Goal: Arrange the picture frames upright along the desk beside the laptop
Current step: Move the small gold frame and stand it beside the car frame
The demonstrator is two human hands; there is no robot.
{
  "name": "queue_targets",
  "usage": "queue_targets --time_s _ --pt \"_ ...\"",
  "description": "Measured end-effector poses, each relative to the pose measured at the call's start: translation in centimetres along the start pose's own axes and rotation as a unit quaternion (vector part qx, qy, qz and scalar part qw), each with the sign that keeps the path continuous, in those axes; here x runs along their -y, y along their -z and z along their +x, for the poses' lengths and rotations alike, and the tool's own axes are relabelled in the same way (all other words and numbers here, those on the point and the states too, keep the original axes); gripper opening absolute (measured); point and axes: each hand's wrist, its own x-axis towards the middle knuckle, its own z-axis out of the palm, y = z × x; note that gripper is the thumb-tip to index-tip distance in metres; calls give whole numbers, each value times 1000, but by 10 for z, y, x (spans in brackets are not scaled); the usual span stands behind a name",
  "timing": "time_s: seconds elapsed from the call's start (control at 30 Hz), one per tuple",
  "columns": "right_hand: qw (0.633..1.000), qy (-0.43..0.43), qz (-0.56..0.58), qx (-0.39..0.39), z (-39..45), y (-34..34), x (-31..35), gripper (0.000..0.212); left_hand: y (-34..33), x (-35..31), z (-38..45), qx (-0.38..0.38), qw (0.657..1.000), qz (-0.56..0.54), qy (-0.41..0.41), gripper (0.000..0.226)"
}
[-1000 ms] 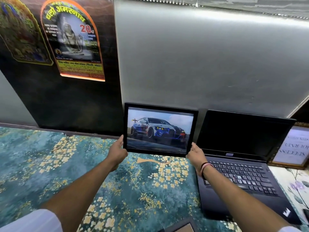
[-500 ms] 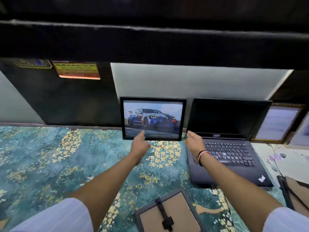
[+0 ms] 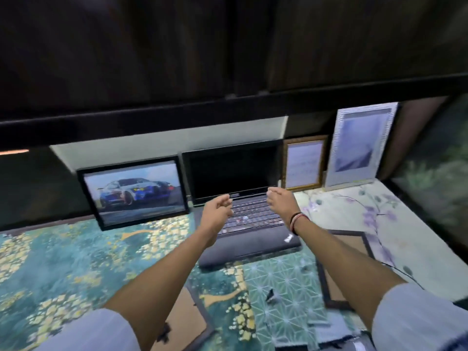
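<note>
A black frame with a car picture [image 3: 134, 192] stands upright against the wall, left of the open black laptop [image 3: 238, 188]. Right of the laptop stand a gold frame [image 3: 304, 162] and a taller white frame [image 3: 359, 145]. Two frames lie face down on the desk: one near my left sleeve [image 3: 187, 323], one under my right forearm [image 3: 352, 245]. My left hand [image 3: 216, 211] and my right hand [image 3: 282, 202] hover over the laptop keyboard, fingers loosely curled, holding nothing.
A dark shelf edge [image 3: 228, 110] overhangs the desk close above the standing frames. The desk carries a teal floral cloth [image 3: 63, 262] on the left and a pale floral cloth [image 3: 354, 214] on the right. Blue-grey fabric scraps [image 3: 326, 330] lie at the front.
Both hands let go of the car frame, which stays upright, and drew back to the right over the laptop. My view swung right and down, revealing the white frame and a second face-down frame.
</note>
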Motion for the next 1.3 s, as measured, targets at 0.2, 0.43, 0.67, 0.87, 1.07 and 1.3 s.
queue_targets --time_s 0.2,0.43,0.67,0.87,1.07,1.3 --pt "999 -35 27 -25 36 123 -19 29 -130 -21 13 23 998 64 -5 56" --pt "999 -41 34 -10 72 194 -21 34 -236 -73 60 18 961 253 -113 39" --pt "998 -38 44 31 117 214 -46 44 -287 -121 130 -32 838 511 -191 73" --pt "997 -33 51 44 137 220 -62 39 -299 -123 167 -40 761 614 -205 89" --pt "994 -79 63 34 137 215 -89 42 -299 -126 167 -118 679 663 -293 56" --pt "990 -136 32 24 143 208 -122 42 -295 -139 152 -107 700 656 -260 18"
